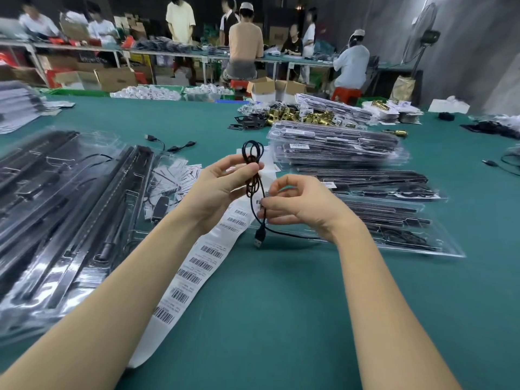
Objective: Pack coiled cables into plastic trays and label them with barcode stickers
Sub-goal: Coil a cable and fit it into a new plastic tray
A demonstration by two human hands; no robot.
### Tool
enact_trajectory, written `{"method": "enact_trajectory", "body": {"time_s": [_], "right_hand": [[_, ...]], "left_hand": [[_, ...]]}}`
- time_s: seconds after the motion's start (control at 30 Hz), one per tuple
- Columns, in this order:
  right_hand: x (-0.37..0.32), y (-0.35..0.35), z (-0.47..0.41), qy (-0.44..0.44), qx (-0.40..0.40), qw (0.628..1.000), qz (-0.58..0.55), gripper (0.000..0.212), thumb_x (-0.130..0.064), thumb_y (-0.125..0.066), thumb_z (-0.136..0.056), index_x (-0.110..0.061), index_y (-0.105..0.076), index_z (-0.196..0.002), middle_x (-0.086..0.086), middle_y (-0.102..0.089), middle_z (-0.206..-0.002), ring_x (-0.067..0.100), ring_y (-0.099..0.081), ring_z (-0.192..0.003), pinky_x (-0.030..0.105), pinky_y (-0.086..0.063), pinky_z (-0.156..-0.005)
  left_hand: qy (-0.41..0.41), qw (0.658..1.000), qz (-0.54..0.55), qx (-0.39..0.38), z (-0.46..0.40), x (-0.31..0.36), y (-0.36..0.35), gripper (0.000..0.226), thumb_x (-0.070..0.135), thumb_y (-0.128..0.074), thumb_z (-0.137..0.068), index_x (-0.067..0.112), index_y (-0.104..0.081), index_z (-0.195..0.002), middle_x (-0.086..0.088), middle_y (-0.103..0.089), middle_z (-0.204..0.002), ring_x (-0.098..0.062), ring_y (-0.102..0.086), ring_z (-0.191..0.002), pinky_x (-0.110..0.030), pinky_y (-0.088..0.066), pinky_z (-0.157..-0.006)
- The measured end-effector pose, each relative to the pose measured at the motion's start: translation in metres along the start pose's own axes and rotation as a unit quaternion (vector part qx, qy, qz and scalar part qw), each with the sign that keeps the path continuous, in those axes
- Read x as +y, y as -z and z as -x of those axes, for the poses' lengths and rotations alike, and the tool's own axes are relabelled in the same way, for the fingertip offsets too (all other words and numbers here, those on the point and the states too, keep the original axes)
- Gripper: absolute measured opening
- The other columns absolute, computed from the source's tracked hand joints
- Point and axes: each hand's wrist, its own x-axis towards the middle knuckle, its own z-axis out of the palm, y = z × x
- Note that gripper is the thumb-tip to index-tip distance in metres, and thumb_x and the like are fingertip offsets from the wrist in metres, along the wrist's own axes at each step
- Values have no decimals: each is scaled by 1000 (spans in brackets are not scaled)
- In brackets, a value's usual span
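Here, on the green packing table (281,319), we see clear plastic trays (64,220) of black parts stacked at far left, then a strip of barcode stickers (194,274) running diagonally beneath our left forearm. Our left hand (216,190) curls its fingers around a looped black USB cable (253,170) raised above the table; our right hand (298,209) pinches the cable lower down, the plug (259,237) dangling. Filled trays (337,144) lie stacked to the right.
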Motion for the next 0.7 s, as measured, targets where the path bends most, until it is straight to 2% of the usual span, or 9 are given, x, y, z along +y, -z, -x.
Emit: {"method": "enact_trajectory", "body": {"time_s": [0.1,0.23,0.33,0.4,0.47,0.57,0.63,0.7], "right_hand": [[1,4,2,-5,-37,999,39,16,-3,-76,-86,-9,-62,-90,15,-72,-92,23,-75,-86,30,-61,-74],[-1,4,2,7,-49,991,123,11,-8,-79,-85,-12,-68,-86,4,-72,-82,12,-66,-72,18,-53,-63],[-4,6,3,19,-52,986,156,12,-4,-71,-89,-15,-75,-89,3,-76,-87,10,-62,-68,17,-50,-58],[-6,10,7,15,-86,982,165,26,2,-64,-90,-18,-77,-98,-2,-77,-96,9,-62,-69,17,-49,-58],[-8,13,10,22,-104,970,219,31,-1,-67,-88,-25,-78,-104,-7,-77,-102,6,-62,-70,17,-50,-62],[-8,9,8,83,-59,948,302,25,-9,-77,-82,-29,-81,-96,-10,-77,-86,1,-57,-64,13,-47,-67],[-7,3,5,115,-48,946,299,20,-9,-79,-80,-26,-82,-90,-12,-74,-72,6,-57,-59,11,-46,-63],[-4,0,3,131,-42,944,299,18,-10,-79,-80,-26,-83,-88,-11,-75,-72,21,-65,-66,18,-53,-67]], "left_hand": [[9,997,77,19,-1,-2,0,28,17,-78,-73,14,-67,-99,-7,-75,-103,-25,-72,-102,-33,-59,-86],[7,992,121,45,-1,-6,-4,30,13,-81,-69,11,-63,-94,-9,-75,-97,-27,-74,-93,-35,-60,-79],[-10,989,125,74,-2,-8,-6,26,10,-81,-69,11,-62,-87,-11,-73,-93,-27,-73,-87,-36,-59,-76],[-13,988,127,87,-2,-10,-7,20,7,-79,-74,11,-62,-83,-12,-72,-91,-27,-73,-84,-37,-59,-75],[-12,987,126,95,-2,-13,-8,16,2,-76,-81,12,-63,-80,-12,-72,-90,-27,-72,-82,-37,-60,-75],[-8,988,118,99,-1,-13,-11,19,0,-74,-84,13,-61,-79,-9,-72,-87,-24,-72,-78,-36,-59,-74],[-6,988,115,104,-1,-13,-11,20,0,-74,-85,14,-61,-78,-7,-71,-85,-23,-71,-76,-34,-59,-72],[-2,988,117,105,1,-11,-12,22,0,-74,-85,17,-65,-73,-8,-70,-84,-22,-70,-76,-32,-58,-71]]}}
